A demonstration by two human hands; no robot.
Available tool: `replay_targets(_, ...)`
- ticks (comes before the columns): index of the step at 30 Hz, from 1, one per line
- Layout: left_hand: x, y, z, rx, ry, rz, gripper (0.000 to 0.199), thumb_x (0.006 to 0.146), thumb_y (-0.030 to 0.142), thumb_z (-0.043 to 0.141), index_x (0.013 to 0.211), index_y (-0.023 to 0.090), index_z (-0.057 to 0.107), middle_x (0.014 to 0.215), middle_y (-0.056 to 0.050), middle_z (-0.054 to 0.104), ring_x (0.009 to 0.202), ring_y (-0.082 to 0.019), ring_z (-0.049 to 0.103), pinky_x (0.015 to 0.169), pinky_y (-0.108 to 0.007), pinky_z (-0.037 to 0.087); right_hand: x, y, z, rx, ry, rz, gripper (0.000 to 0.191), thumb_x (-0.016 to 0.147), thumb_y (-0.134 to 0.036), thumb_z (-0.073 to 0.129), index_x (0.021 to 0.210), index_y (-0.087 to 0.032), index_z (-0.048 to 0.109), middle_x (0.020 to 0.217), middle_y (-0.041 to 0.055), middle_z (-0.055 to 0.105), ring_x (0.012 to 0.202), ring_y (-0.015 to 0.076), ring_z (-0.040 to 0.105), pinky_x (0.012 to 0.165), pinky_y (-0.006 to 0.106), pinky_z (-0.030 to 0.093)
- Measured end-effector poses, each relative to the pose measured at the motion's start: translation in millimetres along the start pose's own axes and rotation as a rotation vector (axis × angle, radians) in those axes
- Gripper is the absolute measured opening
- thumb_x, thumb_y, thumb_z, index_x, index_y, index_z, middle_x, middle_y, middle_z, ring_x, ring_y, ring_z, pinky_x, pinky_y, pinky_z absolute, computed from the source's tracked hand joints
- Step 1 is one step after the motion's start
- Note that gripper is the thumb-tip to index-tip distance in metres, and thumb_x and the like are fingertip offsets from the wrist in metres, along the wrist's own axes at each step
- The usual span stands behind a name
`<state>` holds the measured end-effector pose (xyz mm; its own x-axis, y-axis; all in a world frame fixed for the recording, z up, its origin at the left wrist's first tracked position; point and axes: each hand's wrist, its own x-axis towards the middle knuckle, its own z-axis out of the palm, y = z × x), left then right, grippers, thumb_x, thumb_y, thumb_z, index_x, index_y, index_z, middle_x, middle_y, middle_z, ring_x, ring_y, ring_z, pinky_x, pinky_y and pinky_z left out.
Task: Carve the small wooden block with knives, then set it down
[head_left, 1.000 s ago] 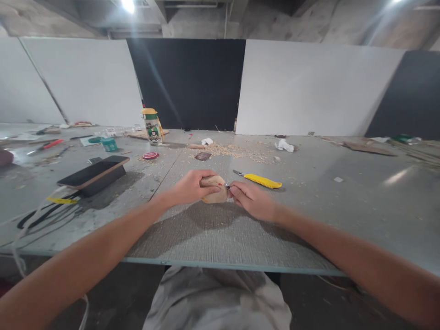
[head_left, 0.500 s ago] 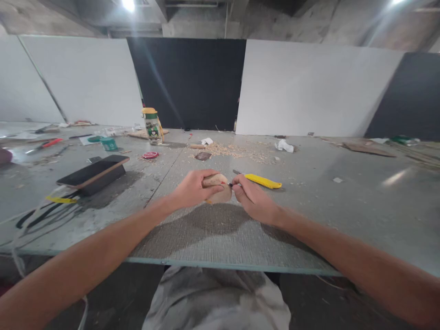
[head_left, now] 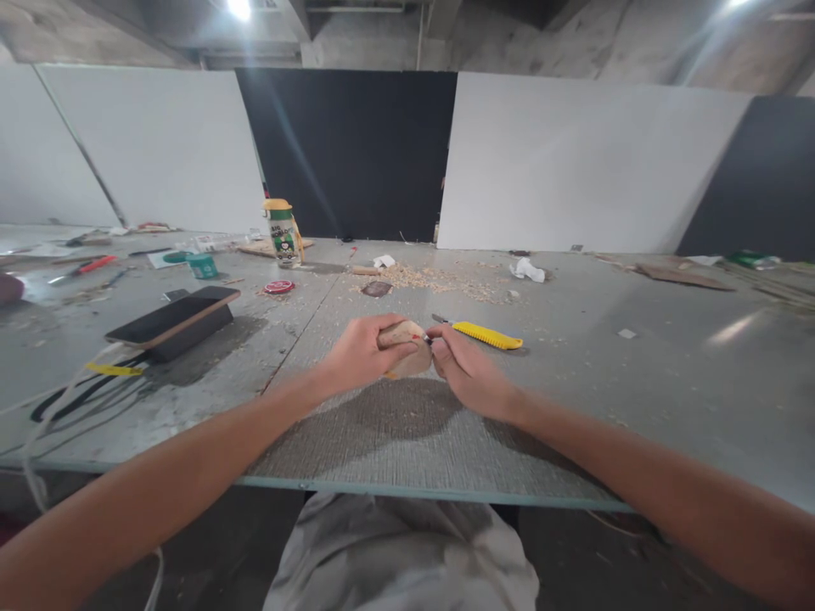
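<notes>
A pale, rounded wooden piece (head_left: pixel 413 363) with a small red mark is held above the table by my left hand (head_left: pixel 361 352), thumb in front and fingers behind. My right hand (head_left: pixel 468 371) is closed on a small thin tool (head_left: pixel 428 339), whose dark tip meets the right side of the piece. Most of that tool is hidden by my fingers. Just beyond my right hand lies a yellow utility knife (head_left: pixel 487 334), its blade pointing left.
Wood shavings (head_left: pixel 439 280) are scattered behind my hands, near crumpled tissue (head_left: pixel 527 270). A phone (head_left: pixel 175 316) rests on a stand at the left, with cables. Farther back are a bottle (head_left: pixel 283 235), a red lid (head_left: pixel 278 288) and a teal container (head_left: pixel 202 266).
The tool's tip has shifted slightly against the wooden piece, and both hands have moved a little to the right. Both grips are kept.
</notes>
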<state>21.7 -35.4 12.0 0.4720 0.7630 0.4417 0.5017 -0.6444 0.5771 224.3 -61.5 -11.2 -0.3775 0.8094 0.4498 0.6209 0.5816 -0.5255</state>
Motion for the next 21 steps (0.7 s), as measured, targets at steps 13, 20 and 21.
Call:
replay_targets(13, -0.6, 4.9, -2.0, -0.037, -0.041, 0.006, 0.028, 0.086, 0.043, 0.061, 0.093, 0.017, 0.068, 0.082, -0.001, 0.068, 0.073, -0.015, 0.059, 0.062, -0.024, 0.041, -1.1, 7.9, -3.2, -0.068, -0.002, -0.056, 0.027, 0.102, -0.040, 0.026, 0.104, -0.023, 0.047, 0.087, 0.0059, 0.062, 0.078, 0.0218, 0.059, 0.064, 0.033, 0.041)
replay_targets(20, -2.0, 6.7, 1.2, -0.030, 0.011, 0.000, 0.024, 0.086, 0.039, 0.062, 0.093, 0.017, 0.068, 0.079, 0.000, 0.067, 0.070, -0.014, 0.058, 0.061, -0.025, 0.040, -1.5, 6.0, 3.3, -0.087, 0.046, -0.040, 0.028, 0.103, -0.039, 0.023, 0.104, -0.023, 0.046, 0.080, 0.0040, 0.059, 0.071, 0.0210, 0.056, 0.063, 0.033, 0.041)
replay_targets(21, -2.2, 7.1, 1.4, -0.028, 0.007, -0.003, 0.023, 0.086, 0.039, 0.062, 0.093, 0.017, 0.068, 0.079, 0.000, 0.067, 0.070, -0.014, 0.058, 0.062, -0.025, 0.039, -1.8, 6.1, 3.6, -0.092, 0.044, -0.038, 0.027, 0.103, -0.038, 0.023, 0.104, -0.023, 0.046, 0.080, 0.0041, 0.059, 0.071, 0.0212, 0.057, 0.063, 0.033, 0.041)
